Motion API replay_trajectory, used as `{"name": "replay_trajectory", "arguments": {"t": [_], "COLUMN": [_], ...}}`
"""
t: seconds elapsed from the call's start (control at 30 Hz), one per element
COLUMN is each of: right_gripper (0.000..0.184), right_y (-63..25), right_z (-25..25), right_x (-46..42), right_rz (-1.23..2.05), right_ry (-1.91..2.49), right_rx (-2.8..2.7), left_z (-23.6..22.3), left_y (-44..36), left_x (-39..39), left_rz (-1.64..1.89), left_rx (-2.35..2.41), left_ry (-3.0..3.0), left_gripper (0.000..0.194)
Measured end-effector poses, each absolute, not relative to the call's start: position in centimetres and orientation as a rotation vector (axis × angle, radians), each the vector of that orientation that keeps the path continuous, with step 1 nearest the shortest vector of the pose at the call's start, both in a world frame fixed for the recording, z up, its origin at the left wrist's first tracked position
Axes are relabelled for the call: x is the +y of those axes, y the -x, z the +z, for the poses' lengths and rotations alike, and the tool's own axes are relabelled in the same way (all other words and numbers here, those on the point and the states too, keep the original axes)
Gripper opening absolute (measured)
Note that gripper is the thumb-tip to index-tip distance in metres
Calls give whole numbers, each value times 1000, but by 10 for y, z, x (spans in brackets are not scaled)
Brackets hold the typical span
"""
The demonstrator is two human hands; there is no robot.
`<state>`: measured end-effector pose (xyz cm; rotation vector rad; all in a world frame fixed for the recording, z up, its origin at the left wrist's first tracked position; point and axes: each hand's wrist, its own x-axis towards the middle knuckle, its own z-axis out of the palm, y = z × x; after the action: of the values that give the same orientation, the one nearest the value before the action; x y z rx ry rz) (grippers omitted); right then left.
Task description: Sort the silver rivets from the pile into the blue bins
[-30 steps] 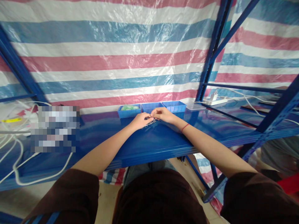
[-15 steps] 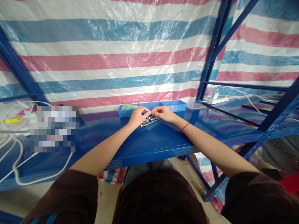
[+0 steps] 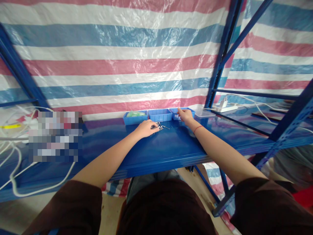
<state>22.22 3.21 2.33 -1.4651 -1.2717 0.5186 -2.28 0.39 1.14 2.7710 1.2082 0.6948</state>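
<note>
On the blue shelf top lies a small pile of thin metal pieces [image 3: 160, 126], screw-like in shape and partly covered by my left hand [image 3: 144, 129]. The fingers and thumb of that hand curve over the pile's left side, with a gap between them where metal shows. My right hand [image 3: 186, 116] is over the rightmost blue bin [image 3: 173, 114], fingers pinched together and pointing into it. Anything in that pinch is too small to make out. Left of this bin stand a middle blue bin [image 3: 160, 116] and a left blue bin [image 3: 127, 120] holding a green plastic bag [image 3: 136, 114].
A clear plastic lid or tray [image 3: 204, 113] lies right of the bins, near a white power strip [image 3: 225, 108] with cables. White cables [image 3: 17, 182] and a blurred-out patch [image 3: 56, 137] occupy the left. Blue metal posts [image 3: 221, 62] and striped sheeting [image 3: 122, 65] enclose the shelf.
My hands, previously together above the pile, have separated. The right hand has moved right to the rightmost bin, while the left has lowered slightly onto the pile.
</note>
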Motion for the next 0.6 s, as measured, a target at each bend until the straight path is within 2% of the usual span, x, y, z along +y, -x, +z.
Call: {"name": "replay_trajectory", "arguments": {"t": [0.13, 0.27, 0.33, 0.47, 0.6], "right_gripper": [32, 24, 18, 19, 21], "right_y": [-211, -189, -181, -176, -174], "right_z": [23, 25, 24, 20, 17], "right_x": [21, 8, 5, 4, 1], "right_rz": [436, 398, 274, 23, -89], "right_ry": [1423, 1361, 1416, 1436, 1272], "right_rx": [-1792, -2349, -2410, -2447, -2427], "left_z": [12, 16, 17, 16, 13], "left_y": [23, 23, 23, 23, 22], "left_x": [4, -1, -4, -5, -1], "left_rz": [628, 619, 619, 621, 716], "left_rx": [1187, 1190, 1194, 1203, 1238], "left_ry": [-2789, -2783, -2777, -2788, -2800], "left_gripper": [33, 28, 27, 26, 33]}}
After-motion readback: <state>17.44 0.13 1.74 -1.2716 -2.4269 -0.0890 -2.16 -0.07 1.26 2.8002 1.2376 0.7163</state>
